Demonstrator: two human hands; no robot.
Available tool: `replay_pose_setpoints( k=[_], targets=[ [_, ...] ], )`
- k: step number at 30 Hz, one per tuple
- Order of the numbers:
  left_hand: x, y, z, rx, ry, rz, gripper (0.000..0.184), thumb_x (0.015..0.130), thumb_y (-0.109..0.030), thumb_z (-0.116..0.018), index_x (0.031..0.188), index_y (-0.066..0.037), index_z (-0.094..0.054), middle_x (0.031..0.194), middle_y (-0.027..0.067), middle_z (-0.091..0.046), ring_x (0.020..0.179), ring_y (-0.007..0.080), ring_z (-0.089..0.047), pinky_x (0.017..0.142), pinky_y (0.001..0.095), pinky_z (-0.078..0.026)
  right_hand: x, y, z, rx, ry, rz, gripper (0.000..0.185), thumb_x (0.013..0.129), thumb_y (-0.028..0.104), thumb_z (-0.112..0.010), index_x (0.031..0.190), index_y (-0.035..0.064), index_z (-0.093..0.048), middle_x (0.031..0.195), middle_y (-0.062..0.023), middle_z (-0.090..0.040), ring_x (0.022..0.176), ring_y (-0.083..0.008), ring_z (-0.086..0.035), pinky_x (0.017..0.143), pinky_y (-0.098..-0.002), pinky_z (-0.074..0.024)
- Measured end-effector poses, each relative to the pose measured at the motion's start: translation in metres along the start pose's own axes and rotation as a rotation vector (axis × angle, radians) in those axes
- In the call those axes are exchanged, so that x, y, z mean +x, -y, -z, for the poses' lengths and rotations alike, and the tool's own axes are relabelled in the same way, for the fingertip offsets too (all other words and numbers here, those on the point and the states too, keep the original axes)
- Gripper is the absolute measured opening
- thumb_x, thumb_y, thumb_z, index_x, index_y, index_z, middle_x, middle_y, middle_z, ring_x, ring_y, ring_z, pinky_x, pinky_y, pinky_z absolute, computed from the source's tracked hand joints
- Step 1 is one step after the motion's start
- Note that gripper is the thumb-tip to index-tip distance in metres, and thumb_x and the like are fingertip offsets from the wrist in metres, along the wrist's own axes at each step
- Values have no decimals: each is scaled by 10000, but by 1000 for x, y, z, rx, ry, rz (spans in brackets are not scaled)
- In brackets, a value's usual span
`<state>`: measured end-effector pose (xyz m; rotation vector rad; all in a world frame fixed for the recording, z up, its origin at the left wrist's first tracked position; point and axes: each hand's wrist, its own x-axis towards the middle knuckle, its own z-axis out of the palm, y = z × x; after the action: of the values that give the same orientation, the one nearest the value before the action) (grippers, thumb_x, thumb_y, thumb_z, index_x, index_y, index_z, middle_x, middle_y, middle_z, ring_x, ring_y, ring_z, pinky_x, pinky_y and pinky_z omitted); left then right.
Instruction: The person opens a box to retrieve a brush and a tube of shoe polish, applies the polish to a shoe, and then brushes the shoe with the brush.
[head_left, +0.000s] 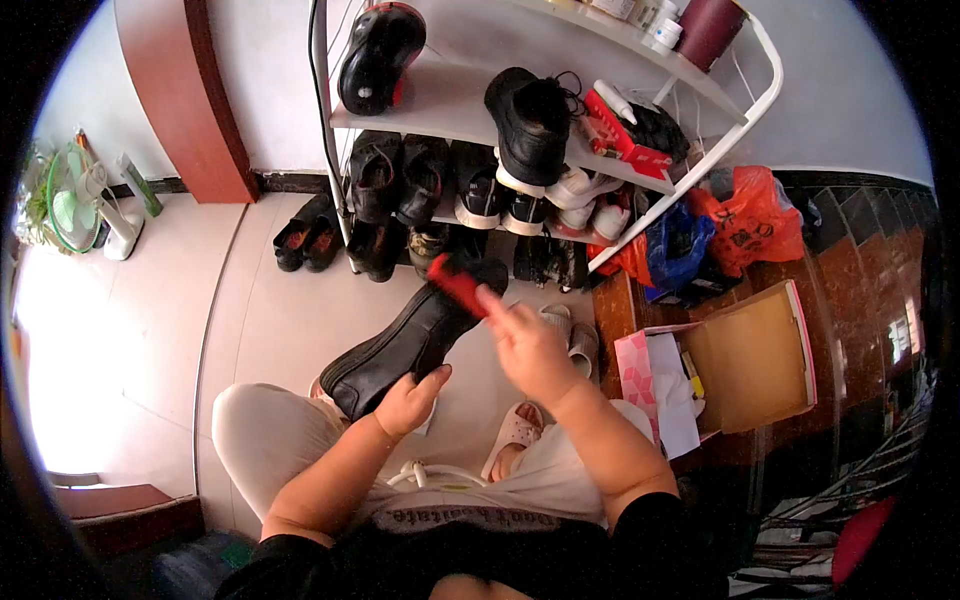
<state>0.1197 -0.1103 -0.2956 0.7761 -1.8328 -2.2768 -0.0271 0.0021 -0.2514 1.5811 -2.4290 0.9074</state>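
Note:
A black leather shoe [385,352] is tilted in front of my lap. My left hand [408,402] grips it near the heel end, thumb along its side. In my right hand [532,345] is a red-handled shoe brush [460,287], slightly blurred. The brush is over the toe end of the shoe; its dark bristle side is mostly hidden, and I cannot tell if it touches the leather.
Ahead stands a white shoe rack [455,95] with several pairs of shoes. Black shoes [307,235] are on the floor to its left. Grey slippers [575,335] lie near my right wrist. On the right are an open cardboard box [755,360] and plastic bags [750,220].

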Motion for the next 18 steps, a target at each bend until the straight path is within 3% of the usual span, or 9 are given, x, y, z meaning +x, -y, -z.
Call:
replay_pose_setpoints(
  k=[1,3,5,8,10,12,13,15,18],
  targets=[
    [1,4,0,1,-2,5,224,839,-282,-536,801,-61,-542,678,-31,-456,628,105,-423,572,261,-344,0,3,1,4,2,-2,354,835,67,-516,1180,146,-534,732,-110,-540,599,-284,-532,541,-348,-436],
    [5,12,3,68,-23,-12,290,862,-238,-496,946,33,-556,816,56,-539,788,174,-489,735,294,-405,0,6,3,-106,27,3,376,818,67,-527,1180,171,-532,741,-125,-542,632,-318,-544,543,-384,-443],
    [6,11,3,114,-52,-22,286,864,-243,-494,926,28,-561,795,63,-540,766,186,-493,723,302,-408,9,-17,7,-154,-122,-35,360,805,89,-549,1158,162,-548,716,-119,-520,604,-296,-538,533,-376,-452],
    [12,18,3,226,-66,-28,282,864,-253,-496,890,19,-567,755,86,-535,723,221,-496,705,324,-413,0,-1,3,-271,-68,-31,390,790,89,-560,1171,168,-540,698,-105,-509,592,-282,-535,525,-366,-454],
    [20,34,6,308,-55,-13,281,863,-256,-499,875,16,-569,735,103,-530,702,244,-495,698,340,-415,-10,23,-7,-176,74,185,452,767,83,-531,1210,165,-497,704,-98,-510,570,-268,-545,501,-365,-468],
    [25,49,11,538,-33,-210,276,859,-262,-510,846,8,-567,718,131,-515,680,274,-491,692,372,-415,-7,13,-3,-251,69,128,454,768,87,-533,1214,167,-496,697,-95,-507,569,-261,-546,504,-362,-470],
    [24,49,10,539,-36,-207,276,859,-262,-510,846,8,-567,718,131,-515,680,274,-491,692,372,-415,-3,4,3,-338,67,84,457,770,92,-535,1218,169,-495,690,-91,-504,569,-254,-547,507,-358,-471],
    [23,40,3,463,-244,-438,255,852,-252,-519,837,-2,-570,714,140,-521,681,289,-509,702,388,-418,4,-16,12,-320,18,62,469,767,93,-547,1227,171,-489,697,-96,-512,577,-262,-549,518,-365,-471],
    [28,48,8,560,-172,-382,251,846,-253,-526,829,-7,-569,736,146,-540,697,299,-528,712,391,-423,9,-20,16,-169,-143,74,449,765,69,-557,1202,163,-509,738,-107,-536,604,-291,-556,530,-389,-465]
  ],
)
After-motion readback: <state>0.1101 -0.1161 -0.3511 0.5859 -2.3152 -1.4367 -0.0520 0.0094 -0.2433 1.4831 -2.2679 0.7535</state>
